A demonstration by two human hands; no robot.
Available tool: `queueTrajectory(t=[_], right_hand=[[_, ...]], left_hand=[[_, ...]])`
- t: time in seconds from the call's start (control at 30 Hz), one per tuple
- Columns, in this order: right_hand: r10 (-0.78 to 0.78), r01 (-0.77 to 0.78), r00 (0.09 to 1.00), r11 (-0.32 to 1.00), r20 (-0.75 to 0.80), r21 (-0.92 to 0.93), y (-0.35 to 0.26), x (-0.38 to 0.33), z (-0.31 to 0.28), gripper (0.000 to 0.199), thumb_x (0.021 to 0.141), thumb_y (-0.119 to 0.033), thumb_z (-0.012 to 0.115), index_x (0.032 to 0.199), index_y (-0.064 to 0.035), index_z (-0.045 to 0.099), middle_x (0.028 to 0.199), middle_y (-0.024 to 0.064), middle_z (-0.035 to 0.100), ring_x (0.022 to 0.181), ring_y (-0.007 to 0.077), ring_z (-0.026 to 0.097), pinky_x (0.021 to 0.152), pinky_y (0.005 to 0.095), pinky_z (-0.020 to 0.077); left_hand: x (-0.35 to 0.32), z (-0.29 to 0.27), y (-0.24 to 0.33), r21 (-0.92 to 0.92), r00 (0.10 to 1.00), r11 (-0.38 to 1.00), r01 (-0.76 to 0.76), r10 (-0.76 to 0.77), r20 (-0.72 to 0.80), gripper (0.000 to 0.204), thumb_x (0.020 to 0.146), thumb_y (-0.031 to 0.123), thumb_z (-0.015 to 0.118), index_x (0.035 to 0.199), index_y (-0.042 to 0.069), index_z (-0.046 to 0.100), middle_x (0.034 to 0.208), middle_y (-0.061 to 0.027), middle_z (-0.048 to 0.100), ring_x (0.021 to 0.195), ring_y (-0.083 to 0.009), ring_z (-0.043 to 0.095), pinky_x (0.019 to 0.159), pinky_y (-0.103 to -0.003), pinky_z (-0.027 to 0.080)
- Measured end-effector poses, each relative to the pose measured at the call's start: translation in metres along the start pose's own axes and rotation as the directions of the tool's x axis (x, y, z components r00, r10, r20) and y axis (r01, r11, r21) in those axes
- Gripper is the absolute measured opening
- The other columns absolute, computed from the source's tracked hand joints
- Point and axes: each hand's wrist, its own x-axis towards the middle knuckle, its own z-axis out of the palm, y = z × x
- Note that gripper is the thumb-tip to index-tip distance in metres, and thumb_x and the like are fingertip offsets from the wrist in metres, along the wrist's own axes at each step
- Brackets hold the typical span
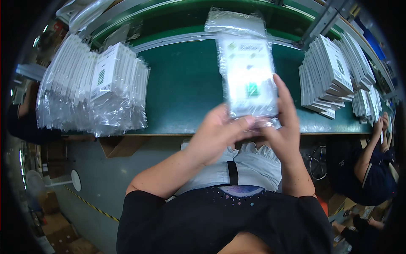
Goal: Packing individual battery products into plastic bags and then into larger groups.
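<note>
A flat white box with green print (249, 76), inside a clear plastic bag, is held up over the front edge of the green table. My left hand (220, 131) grips its lower left corner, thumb across the bottom. Along the right side lie the fingers of my right hand (283, 120), whose thumb presses near the lower edge. Crinkled plastic bunches between both hands. Just beyond the box, a pile of clear plastic bags (234, 23) lies at the back of the table.
Rows of bagged white boxes (93, 89) stand at the left of the green table (182, 89). Stacks of unbagged white boxes (325, 72) stand at the right. A metal frame (321, 25) rises behind. Co-workers sit at both sides; one person's hands (380, 122) show at far right.
</note>
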Motion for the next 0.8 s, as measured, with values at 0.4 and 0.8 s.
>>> queueTrajectory(t=[0.4, 0.8], right_hand=[[-0.362, 0.328, 0.849, 0.932, 0.384, 0.153, -0.043, -0.005, 0.035, 0.032, 0.071, 0.004, 0.059, 0.103, -0.0037, 0.058, 0.087, 0.0117, 0.056, 0.076, 0.0298, 0.057, 0.064, 0.0383, 0.0466], [-0.081, 0.095, 0.992, 0.985, -0.101, 0.144, -0.009, 0.036, 0.011, 0.016, 0.086, -0.007, 0.055, 0.099, 0.0025, 0.06, 0.089, 0.0103, 0.056, 0.078, 0.0177, 0.055, 0.069, 0.029, 0.0446]], left_hand=[[-0.005, -0.007, 0.016, -0.094, 0.994, 0.99, 0.101, -0.097, 0.043, 0.047, 0.094, 0.025, 0.043, 0.134, 0.0, 0.039, 0.117, -0.0095, 0.055, 0.104, -0.0143, 0.055, 0.088, -0.027, 0.044], [-0.038, -0.041, 0.045, 0.182, 0.935, 0.974, -0.137, 0.188, -0.302, 0.057, 0.068, -0.009, 0.043, 0.124, -0.007, 0.043, 0.112, -0.0169, 0.057, 0.101, -0.023, 0.059, 0.088, -0.032, 0.048]])
